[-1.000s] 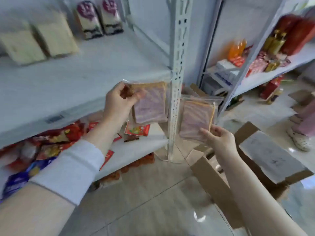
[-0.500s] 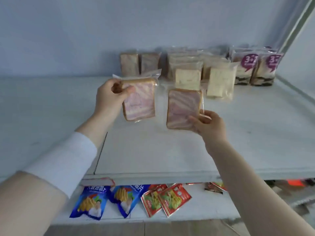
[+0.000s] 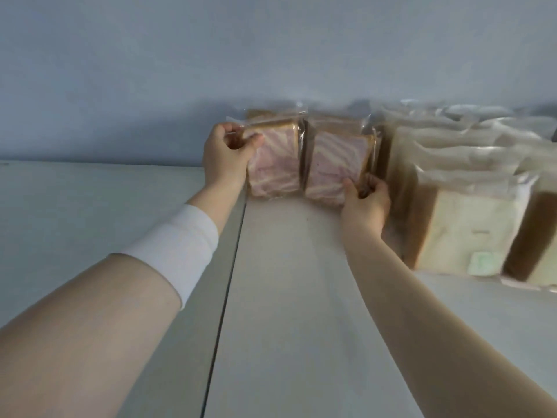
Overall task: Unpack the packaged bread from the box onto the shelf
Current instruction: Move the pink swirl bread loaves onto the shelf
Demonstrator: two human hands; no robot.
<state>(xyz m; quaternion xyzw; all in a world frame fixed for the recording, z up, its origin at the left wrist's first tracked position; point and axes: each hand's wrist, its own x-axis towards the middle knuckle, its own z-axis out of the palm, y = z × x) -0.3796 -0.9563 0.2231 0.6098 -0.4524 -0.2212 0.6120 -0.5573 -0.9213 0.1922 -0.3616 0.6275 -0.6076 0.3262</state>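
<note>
Two clear packs of pink-marbled bread stand upright side by side at the back of the white shelf [image 3: 289, 297]. My left hand [image 3: 224, 158] grips the top left corner of the left pack [image 3: 275, 161]. My right hand [image 3: 366, 203] holds the lower right corner of the right pack [image 3: 336, 164]. Both packs rest on the shelf in front of similar packs against the wall. The box is out of view.
Rows of pale sliced bread packs [image 3: 464, 224] stand close to the right of my right hand. A seam [image 3: 224, 297] splits the shelf into two boards. The blue-grey wall [image 3: 271, 55] closes the back. A white sleeve band [image 3: 177, 251] wraps my left forearm.
Both hands have carried the two pink bread packs forward from mid-air to the back of the shelf, where they now stand next to each other. The camera has moved closer.
</note>
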